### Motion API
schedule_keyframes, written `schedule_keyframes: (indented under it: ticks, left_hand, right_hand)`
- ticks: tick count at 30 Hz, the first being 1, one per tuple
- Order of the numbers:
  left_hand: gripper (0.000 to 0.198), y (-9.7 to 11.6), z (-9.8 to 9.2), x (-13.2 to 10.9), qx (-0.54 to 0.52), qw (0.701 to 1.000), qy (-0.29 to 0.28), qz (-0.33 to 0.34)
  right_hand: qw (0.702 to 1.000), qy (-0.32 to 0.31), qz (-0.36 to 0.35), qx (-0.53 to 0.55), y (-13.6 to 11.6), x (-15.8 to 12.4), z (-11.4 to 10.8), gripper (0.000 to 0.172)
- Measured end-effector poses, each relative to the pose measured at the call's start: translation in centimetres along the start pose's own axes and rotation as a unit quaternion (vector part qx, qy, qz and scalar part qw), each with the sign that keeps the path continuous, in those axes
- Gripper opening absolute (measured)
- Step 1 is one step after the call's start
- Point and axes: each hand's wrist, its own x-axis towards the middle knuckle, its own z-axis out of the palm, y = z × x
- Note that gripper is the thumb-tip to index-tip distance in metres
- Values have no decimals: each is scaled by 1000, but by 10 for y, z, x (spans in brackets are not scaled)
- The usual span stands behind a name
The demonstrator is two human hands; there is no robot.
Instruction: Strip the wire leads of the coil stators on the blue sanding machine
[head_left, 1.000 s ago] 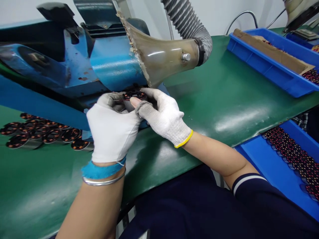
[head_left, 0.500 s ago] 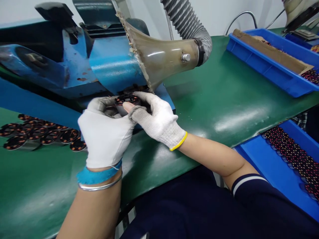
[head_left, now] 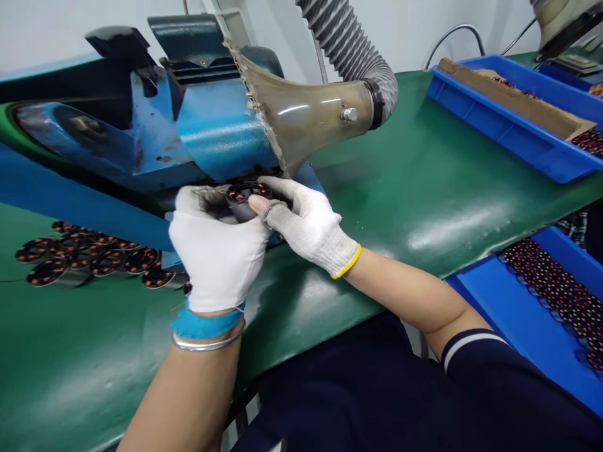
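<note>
A motor stator [head_left: 242, 204], a short grey cylinder with a black top and copper windings, is gripped between my two gloved hands. My left hand [head_left: 219, 242] wraps its left side, most fingers hidden behind the glove's back. On the other side my right hand [head_left: 306, 223] holds it too, the bare thumb tip pressed on the near rim. Both hands are right under the front lip of a blue machine [head_left: 226, 129] with a cloudy funnel hood [head_left: 306, 116]. Whether the stator touches the machine is hidden.
More stators [head_left: 85, 254] stand grouped on the green table [head_left: 386, 188] left of my hands. A grey ribbed hose [head_left: 355, 44] rises from the hood. One blue tray [head_left: 499, 119] lies at the back right; another blue bin [head_left: 513, 320], with rows of stators, is at the lower right.
Both hands and the stator appear slightly further right, while the camera view has shifted a little. The grip on the stator looks the same.
</note>
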Motion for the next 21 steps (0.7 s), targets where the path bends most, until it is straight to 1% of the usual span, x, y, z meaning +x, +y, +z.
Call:
schedule_keyframes:
  ticks: [2,4,5,7,10,12,13,14,16,18,19,20,21]
  left_hand:
    - [52,-4,-4,-11,-22,999,-11,19]
    - [64,-11,-9,-24,-59,997,-15,49]
    - [66,-15,-12,-31,-81,995,-17,62]
    - [65,-23,-19,-43,-118,990,-27,70]
    - [67,-31,-36,-58,-133,989,-49,39]
    - [71,-37,-56,-67,-124,991,-54,-1]
    - [73,-41,-68,-70,-115,992,-50,-24]
    - [75,-47,-83,-73,-102,993,-37,-49]
    - [75,-66,-118,-73,-55,993,16,-103]
    - [73,-94,-160,-66,22,983,82,-163]
    - [69,-109,-182,-60,68,974,93,-196]
    - [64,-125,-204,-52,120,964,104,-212]
    - [56,-139,-225,-45,167,961,89,-203]
  right_hand:
    - [999,3,-40,-21,6,-10,-2,66]
    - [993,-7,-97,-62,15,-21,-6,78]
    - [987,1,-136,-81,21,-25,-7,81]
    - [972,-24,-207,-107,33,-29,-10,81]
    - [946,-66,-305,-89,47,-28,-8,78]
    - [931,-76,-350,-68,50,-28,-5,82]
    - [926,-75,-366,-62,50,-29,-4,86]
    - [922,-54,-379,-56,48,-31,-3,89]
    - [918,-27,-393,-52,44,-35,0,90]
    - [922,-2,-384,-53,40,-39,2,81]
    - [924,6,-377,-54,39,-40,4,75]
    - [927,10,-370,-56,38,-42,5,70]
    - [929,12,-366,-59,37,-43,7,66]
